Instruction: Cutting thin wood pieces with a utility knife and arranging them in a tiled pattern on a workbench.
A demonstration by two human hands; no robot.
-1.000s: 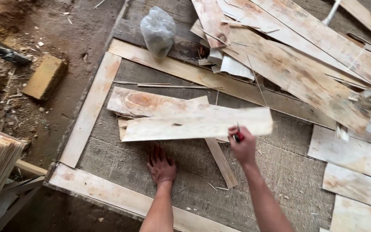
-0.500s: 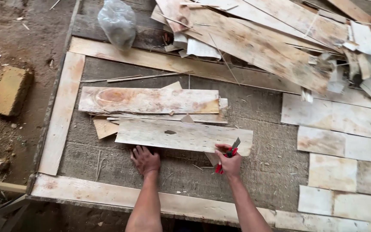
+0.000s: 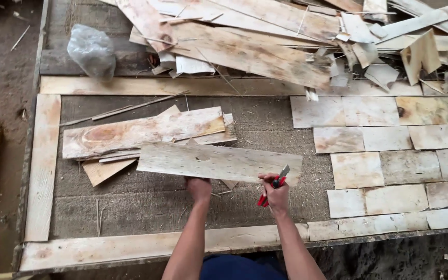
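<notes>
left hand (image 3: pixel 199 187) grips veneer strip (image 3: pixel 219 162) at near edge; right hand (image 3: pixel 276 196) grips knife (image 3: pixel 275 182) beside it. strip likely light, thin, brittle.

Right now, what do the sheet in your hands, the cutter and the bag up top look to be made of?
The sheet looks like thin, unfinished wood veneer: pale, rough, with grain streaks and a small knot. The cutter in the right hand seems to have a red plastic body and a grey metal blade. The bag looks like thin, clear, crinkled plastic film with glossy highlights; its contents cannot be told.
</notes>
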